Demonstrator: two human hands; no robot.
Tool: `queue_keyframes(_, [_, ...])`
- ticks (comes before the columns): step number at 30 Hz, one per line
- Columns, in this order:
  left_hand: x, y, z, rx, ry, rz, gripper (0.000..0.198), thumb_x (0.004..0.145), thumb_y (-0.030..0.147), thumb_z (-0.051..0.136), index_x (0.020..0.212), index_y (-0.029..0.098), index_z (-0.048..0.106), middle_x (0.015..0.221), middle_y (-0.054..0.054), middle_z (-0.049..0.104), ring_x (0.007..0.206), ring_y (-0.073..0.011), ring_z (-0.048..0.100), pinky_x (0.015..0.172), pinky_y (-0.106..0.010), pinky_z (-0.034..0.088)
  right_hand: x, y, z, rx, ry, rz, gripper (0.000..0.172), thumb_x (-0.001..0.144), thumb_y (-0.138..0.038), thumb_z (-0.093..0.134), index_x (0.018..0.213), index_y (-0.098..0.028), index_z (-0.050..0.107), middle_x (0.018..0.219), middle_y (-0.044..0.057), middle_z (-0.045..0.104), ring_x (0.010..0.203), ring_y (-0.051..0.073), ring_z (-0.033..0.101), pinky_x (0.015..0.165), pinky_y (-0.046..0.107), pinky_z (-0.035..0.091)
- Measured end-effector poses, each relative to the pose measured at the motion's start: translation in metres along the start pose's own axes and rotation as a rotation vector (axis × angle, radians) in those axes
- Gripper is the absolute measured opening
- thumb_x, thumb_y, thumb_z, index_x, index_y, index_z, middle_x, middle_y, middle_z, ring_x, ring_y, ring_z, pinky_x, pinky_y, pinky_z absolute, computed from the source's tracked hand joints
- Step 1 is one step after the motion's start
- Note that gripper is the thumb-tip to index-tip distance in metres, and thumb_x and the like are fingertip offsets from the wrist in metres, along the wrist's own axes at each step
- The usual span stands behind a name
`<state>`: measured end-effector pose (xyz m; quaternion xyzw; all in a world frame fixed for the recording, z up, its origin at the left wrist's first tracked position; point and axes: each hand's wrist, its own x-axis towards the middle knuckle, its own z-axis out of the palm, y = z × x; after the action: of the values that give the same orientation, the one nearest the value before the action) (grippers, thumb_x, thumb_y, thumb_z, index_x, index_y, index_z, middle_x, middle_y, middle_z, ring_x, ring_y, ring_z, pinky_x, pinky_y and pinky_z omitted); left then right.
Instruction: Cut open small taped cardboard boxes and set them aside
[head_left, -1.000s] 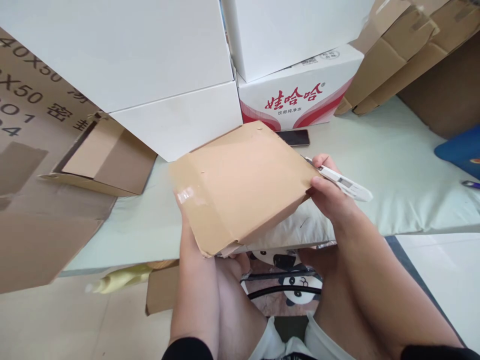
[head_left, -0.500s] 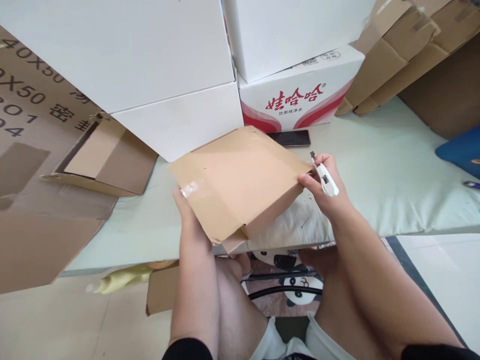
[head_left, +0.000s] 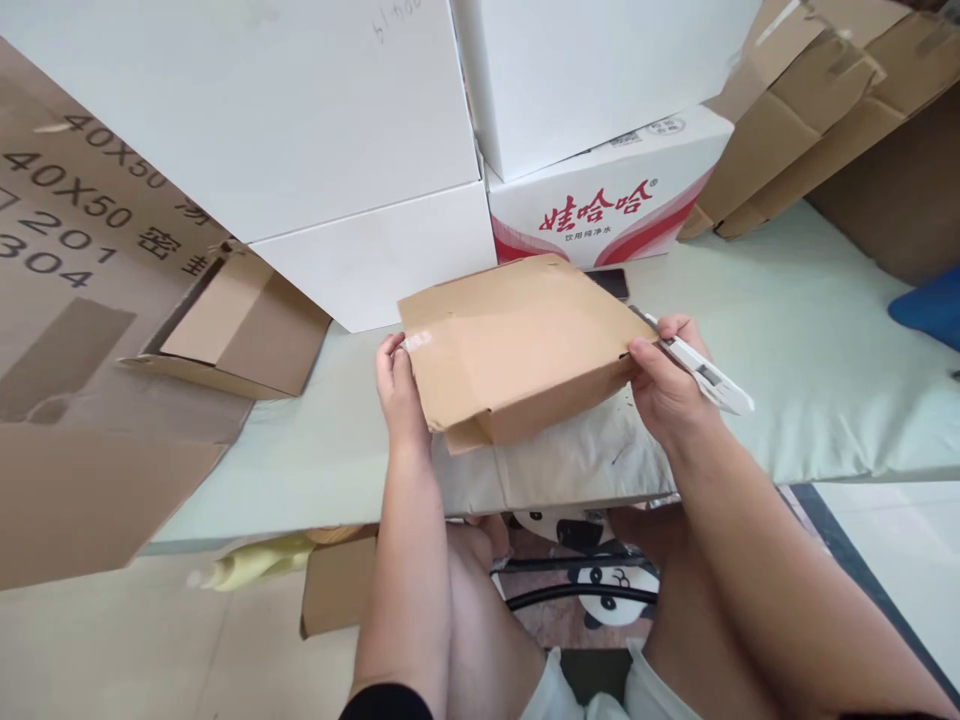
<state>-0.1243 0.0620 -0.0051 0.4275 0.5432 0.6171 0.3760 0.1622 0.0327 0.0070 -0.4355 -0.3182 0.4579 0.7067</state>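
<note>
A brown cardboard box point(head_left: 532, 340) is held tilted above the green-covered surface, with an open flap at its near left corner. My left hand point(head_left: 401, 385) grips its left edge beside a strip of clear tape point(head_left: 418, 340). At the right corner, my right hand point(head_left: 671, 375) pinches the cardboard between thumb and fingers. The same hand also holds a white utility knife point(head_left: 709, 372), its handle pointing to the right and its tip near the box corner.
White boxes point(head_left: 375, 250) stand behind, beside a red and white carton point(head_left: 600, 215). A dark phone point(head_left: 609, 284) lies partly behind the held box. An open brown box point(head_left: 255, 330) is at left, folded cardboard point(head_left: 780, 140) at back right, and a blue object point(head_left: 930, 305) at far right.
The box has been turned slightly and its near edge raised away from me. My left hand has moved up and right along with it. The knife has swung outward to the right in my right hand.
</note>
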Motion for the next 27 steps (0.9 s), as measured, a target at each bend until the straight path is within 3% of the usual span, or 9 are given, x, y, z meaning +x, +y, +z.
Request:
queue_keyframes(3, [-0.002,-0.005,0.004,0.024,-0.018,0.042,0.044,0.093,0.061,0.058,0.123,0.031,0.068,0.161,-0.004,0.04,0.153,-0.0284,0.034,0.104,-0.034,0.052,0.002,0.003,-0.003,-0.047,0.055,-0.087,0.048,0.064,-0.037,0.083,0.084,-0.028,0.041,0.072,-0.006,0.049,0.068,0.014,0.05,0.064,0.029,0.035])
queue_keyframes(5, [-0.003,-0.007,0.007,0.018,-0.164,0.023,0.044,0.087,0.062,0.063,0.114,0.029,0.074,0.162,-0.005,0.041,0.154,-0.0319,0.033,0.11,-0.04,0.049,0.003,0.004,-0.005,-0.047,0.094,-0.113,0.048,0.064,-0.036,0.083,0.084,-0.028,0.04,0.075,-0.006,0.05,0.071,0.015,0.052,0.065,0.029,0.036])
queue_keyframes(10, [-0.011,-0.004,0.017,-0.05,-0.595,-0.055,0.043,0.07,0.051,0.085,0.102,0.023,0.079,0.125,-0.013,0.073,0.135,-0.0368,0.058,0.117,-0.05,0.045,0.008,0.008,-0.011,-0.073,0.133,-0.122,0.045,0.068,-0.036,0.082,0.085,-0.028,0.041,0.074,-0.006,0.046,0.068,0.014,0.047,0.064,0.029,0.031])
queue_keyframes(13, [-0.019,0.002,0.027,-0.086,-0.707,-0.136,0.048,0.069,0.048,0.088,0.107,0.022,0.077,0.119,-0.014,0.076,0.124,-0.0358,0.066,0.11,-0.049,0.051,0.009,0.011,-0.015,-0.125,0.098,-0.141,0.044,0.07,-0.04,0.082,0.086,-0.028,0.042,0.075,-0.005,0.045,0.067,0.015,0.045,0.062,0.03,0.03])
queue_keyframes(17, [-0.024,0.005,0.035,-0.063,-0.588,-0.176,0.049,0.064,0.045,0.092,0.103,0.021,0.075,0.108,-0.012,0.079,0.106,-0.0315,0.074,0.093,-0.043,0.059,0.007,0.011,-0.017,-0.139,0.087,-0.132,0.043,0.071,-0.041,0.083,0.085,-0.029,0.044,0.072,-0.004,0.042,0.065,0.016,0.041,0.061,0.031,0.028])
queue_keyframes(23, [-0.02,0.003,0.034,-0.066,-0.374,-0.157,0.051,0.046,0.036,0.1,0.088,0.018,0.076,0.092,-0.01,0.079,0.092,-0.0285,0.074,0.082,-0.037,0.059,0.006,0.01,-0.014,-0.139,0.121,-0.081,0.038,0.072,-0.036,0.081,0.085,-0.028,0.046,0.071,-0.004,0.041,0.066,0.016,0.038,0.062,0.031,0.026])
queue_keyframes(27, [-0.016,0.002,0.027,-0.138,-0.297,-0.191,0.049,0.054,0.062,0.089,0.068,0.019,0.071,0.065,-0.005,0.068,0.068,-0.0223,0.068,0.061,-0.032,0.051,0.01,0.01,-0.016,-0.108,0.167,-0.075,0.035,0.071,-0.031,0.077,0.081,-0.027,0.044,0.072,-0.004,0.039,0.067,0.015,0.04,0.06,0.029,0.026])
